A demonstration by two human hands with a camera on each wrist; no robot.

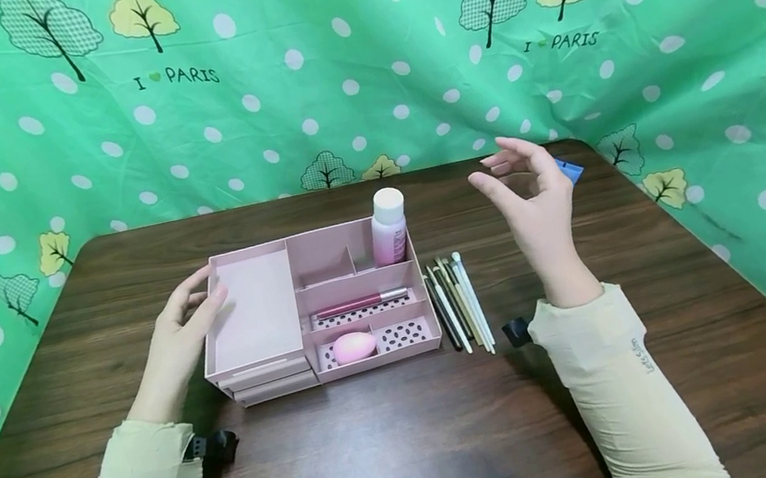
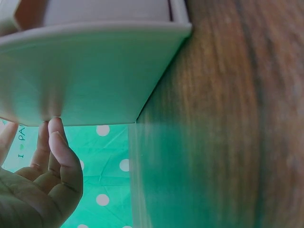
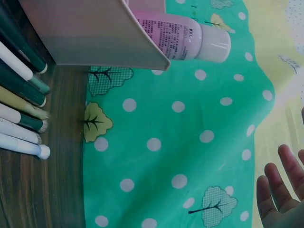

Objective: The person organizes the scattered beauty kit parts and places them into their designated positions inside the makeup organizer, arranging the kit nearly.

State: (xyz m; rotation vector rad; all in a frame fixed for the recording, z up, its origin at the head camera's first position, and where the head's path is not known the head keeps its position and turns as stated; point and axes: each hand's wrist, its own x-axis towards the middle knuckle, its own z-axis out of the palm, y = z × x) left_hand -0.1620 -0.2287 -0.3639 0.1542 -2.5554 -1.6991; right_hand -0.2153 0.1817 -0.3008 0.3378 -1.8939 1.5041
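Nearest, two pale sleeves (image 1: 634,400) reach forward over the dark wooden table (image 1: 374,460), with a small black device (image 1: 214,447) at the left wrist. Beyond stands the pink organizer (image 1: 255,315), left of the table's middle, with two shallow drawers (image 1: 275,389) at its front left. A pink egg-shaped sponge (image 1: 355,347) lies in its front row, in the left compartment, and a long pink tube (image 1: 356,305) lies in the row behind. Brushes (image 1: 459,302) lie side by side on the table, just right of the organizer.

The person's left hand (image 1: 178,332) holds the organizer's left side, its thumb over the rim and its other fingers at the outer wall. A bottle (image 1: 391,233) with a white cap stands in the back right compartment. Farther right, the right hand (image 1: 537,205) is raised and holds nothing, thumb and fingers parted. Behind it a blue object (image 1: 570,171) shows only in part.

The step in hand seems to be steadying the organizer while the right hand is free. Any pick-up would call for bringing that hand down and closing thumb and fingers on one item, with the left keeping the organizer firm. Farthest back hangs a green dotted cloth (image 1: 327,83).
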